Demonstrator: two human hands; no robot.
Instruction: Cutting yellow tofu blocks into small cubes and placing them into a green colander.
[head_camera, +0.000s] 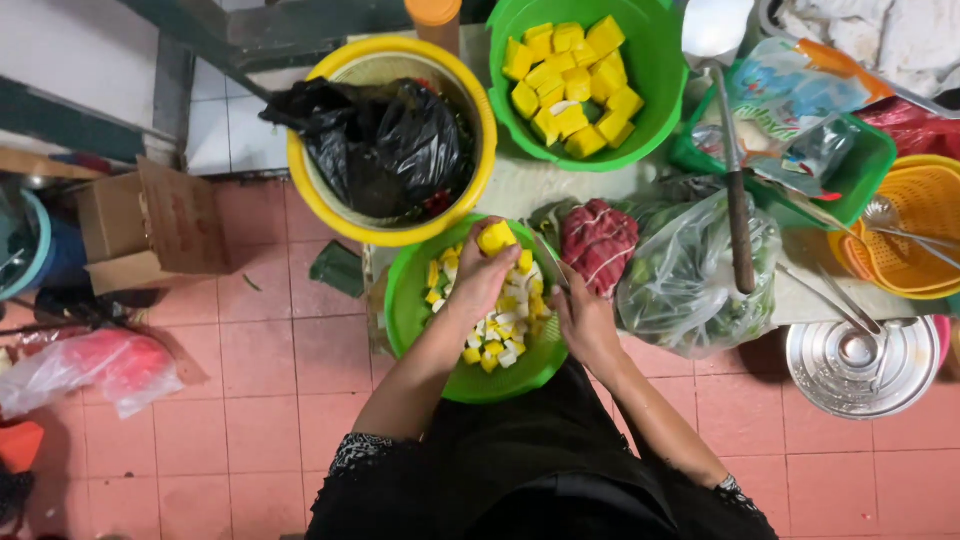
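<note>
Left hand (478, 278) grips a yellow chunk (496, 238) over the near green bowl (410, 310). Right hand (585, 318) is closed around a knife (552, 264), blade only partly visible, at the bowl's right rim. The near bowl holds small yellow and white trimmings (497, 330), a modest heap. The far green bowl (655, 60) is well filled with large yellow cubes (573, 80), so much of the cutting looks done; how much uncut produce is left cannot be told. Yellow basin (480, 130) with black bag (380, 140) far left. Bagged greens (690, 270) right on the bench (530, 185).
</note>
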